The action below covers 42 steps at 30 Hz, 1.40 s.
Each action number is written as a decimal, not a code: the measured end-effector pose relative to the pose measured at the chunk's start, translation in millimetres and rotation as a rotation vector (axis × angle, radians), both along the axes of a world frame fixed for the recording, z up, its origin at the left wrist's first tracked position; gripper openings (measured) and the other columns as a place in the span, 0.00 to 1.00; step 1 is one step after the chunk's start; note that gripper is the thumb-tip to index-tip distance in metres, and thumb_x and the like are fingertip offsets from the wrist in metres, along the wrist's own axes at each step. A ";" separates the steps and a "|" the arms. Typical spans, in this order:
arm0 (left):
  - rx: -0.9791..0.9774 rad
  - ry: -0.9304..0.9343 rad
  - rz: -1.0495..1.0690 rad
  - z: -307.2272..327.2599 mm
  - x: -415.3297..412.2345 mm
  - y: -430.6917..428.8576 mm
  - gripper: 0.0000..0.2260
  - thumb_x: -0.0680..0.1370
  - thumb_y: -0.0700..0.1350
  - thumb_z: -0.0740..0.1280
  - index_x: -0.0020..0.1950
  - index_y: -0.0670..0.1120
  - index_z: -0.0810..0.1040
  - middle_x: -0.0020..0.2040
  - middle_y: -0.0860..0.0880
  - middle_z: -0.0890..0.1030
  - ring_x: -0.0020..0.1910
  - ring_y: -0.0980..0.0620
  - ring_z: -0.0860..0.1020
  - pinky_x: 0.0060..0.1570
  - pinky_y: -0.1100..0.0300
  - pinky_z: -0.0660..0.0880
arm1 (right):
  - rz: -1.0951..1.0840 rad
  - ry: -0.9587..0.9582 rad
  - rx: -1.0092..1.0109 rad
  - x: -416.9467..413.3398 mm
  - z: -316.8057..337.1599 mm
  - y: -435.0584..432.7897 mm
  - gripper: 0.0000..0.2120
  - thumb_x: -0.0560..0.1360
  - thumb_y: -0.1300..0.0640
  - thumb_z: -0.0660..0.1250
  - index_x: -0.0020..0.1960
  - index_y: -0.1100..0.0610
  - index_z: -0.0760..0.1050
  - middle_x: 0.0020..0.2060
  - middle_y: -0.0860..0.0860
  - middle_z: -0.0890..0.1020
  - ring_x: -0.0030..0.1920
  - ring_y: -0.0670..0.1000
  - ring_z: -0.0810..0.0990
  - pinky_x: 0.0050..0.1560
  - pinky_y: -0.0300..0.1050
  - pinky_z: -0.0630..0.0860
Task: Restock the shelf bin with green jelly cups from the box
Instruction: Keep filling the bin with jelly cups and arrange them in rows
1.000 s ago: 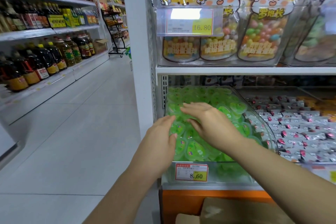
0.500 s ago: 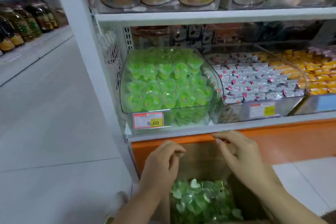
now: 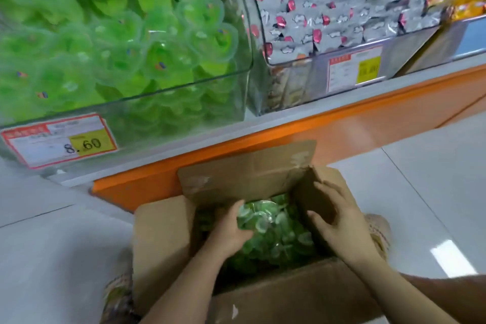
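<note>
— Where are the hands?

— Both at the cardboard box (image 3: 163,239) on the floor (image 3: 420,179). The left hand (image 3: 228,231) is down inside it, its fingers (image 3: 236,208) curled over a clump of green jelly cups (image 3: 278,229), thumb beneath them.

— And the other one?

— The right hand (image 3: 342,221) is to the right of those fingers, at the box's right flap (image 3: 305,192). Its own fingers (image 3: 326,191) are spread and relaxed, holding nothing. Whether they touch the cardboard I cannot tell.

— Where do the other cups lie?

— Loose in the box, under and right of the left fingers, between the two hands. The far flap (image 3: 247,173) stands up just beyond the fingers.

— Further out?

— Beyond that flap runs an orange shelf base (image 3: 289,126). Above it, up and left of the fingers, is the clear shelf bin (image 3: 184,102), heaped with the same green cups. A price tag (image 3: 59,139) reading 8.60 sits on its front. Right of it, a second bin (image 3: 297,79) holds silver-wrapped sweets (image 3: 328,21).
</note>
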<state>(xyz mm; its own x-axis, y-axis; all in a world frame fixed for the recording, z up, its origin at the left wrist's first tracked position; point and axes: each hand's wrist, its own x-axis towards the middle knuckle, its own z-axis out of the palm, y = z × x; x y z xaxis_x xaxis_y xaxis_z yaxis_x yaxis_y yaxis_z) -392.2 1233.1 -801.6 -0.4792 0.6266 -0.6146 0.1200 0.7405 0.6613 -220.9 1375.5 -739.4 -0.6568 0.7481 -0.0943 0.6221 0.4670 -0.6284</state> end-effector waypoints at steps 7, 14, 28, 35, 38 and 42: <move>-0.097 0.038 -0.032 -64.5 14.0 27.4 0.37 0.70 0.48 0.76 0.74 0.54 0.61 0.74 0.50 0.50 0.66 0.45 0.64 0.51 0.52 0.79 | -0.038 0.036 0.005 1.3 -20.5 -0.4 0.27 0.70 0.54 0.72 0.67 0.46 0.69 0.67 0.42 0.67 0.64 0.38 0.63 0.61 0.32 0.62; -0.097 0.099 0.008 -81.1 12.9 32.6 0.28 0.71 0.38 0.72 0.69 0.48 0.68 0.72 0.43 0.59 0.69 0.42 0.64 0.64 0.61 0.64 | -0.048 0.046 0.030 0.1 -26.2 0.0 0.25 0.69 0.56 0.73 0.65 0.47 0.72 0.66 0.41 0.66 0.65 0.38 0.61 0.61 0.30 0.59; 0.125 -0.010 0.174 -39.0 1.3 20.9 0.12 0.72 0.36 0.72 0.42 0.52 0.73 0.60 0.49 0.68 0.60 0.50 0.70 0.49 0.65 0.68 | 0.091 0.207 0.148 -15.6 -15.3 -13.9 0.16 0.71 0.59 0.70 0.59 0.53 0.77 0.62 0.46 0.73 0.66 0.44 0.68 0.67 0.39 0.65; 0.182 -0.079 0.140 25.5 -19.4 -21.2 0.09 0.73 0.44 0.72 0.48 0.56 0.75 0.56 0.54 0.76 0.52 0.55 0.78 0.41 0.68 0.74 | -0.144 -0.036 -0.685 -68.6 -44.7 -16.8 0.29 0.71 0.64 0.70 0.69 0.52 0.66 0.61 0.50 0.73 0.61 0.47 0.71 0.65 0.44 0.69; 0.247 -0.143 0.198 52.7 -24.5 -41.4 0.10 0.73 0.40 0.71 0.51 0.50 0.76 0.52 0.57 0.77 0.44 0.62 0.80 0.36 0.72 0.73 | -0.190 -0.151 -0.867 -80.6 -65.5 -14.0 0.19 0.73 0.65 0.67 0.62 0.54 0.68 0.56 0.51 0.74 0.59 0.49 0.72 0.64 0.46 0.69; 0.293 -0.170 0.248 65.7 -34.3 -55.2 0.11 0.71 0.39 0.73 0.50 0.50 0.78 0.52 0.54 0.79 0.44 0.60 0.80 0.38 0.67 0.75 | -0.271 -0.161 -0.912 -91.0 -91.7 -10.9 0.41 0.69 0.68 0.71 0.75 0.52 0.54 0.71 0.56 0.63 0.69 0.58 0.65 0.64 0.52 0.71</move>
<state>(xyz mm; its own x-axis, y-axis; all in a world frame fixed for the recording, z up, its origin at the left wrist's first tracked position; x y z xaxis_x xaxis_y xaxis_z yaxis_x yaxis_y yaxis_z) -426.5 1177.9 -735.9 -0.5443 0.6653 -0.5110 -0.1672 0.5109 0.8432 -312.0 1364.6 -831.1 -0.4008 0.4672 -0.7881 0.7474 -0.3307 -0.5762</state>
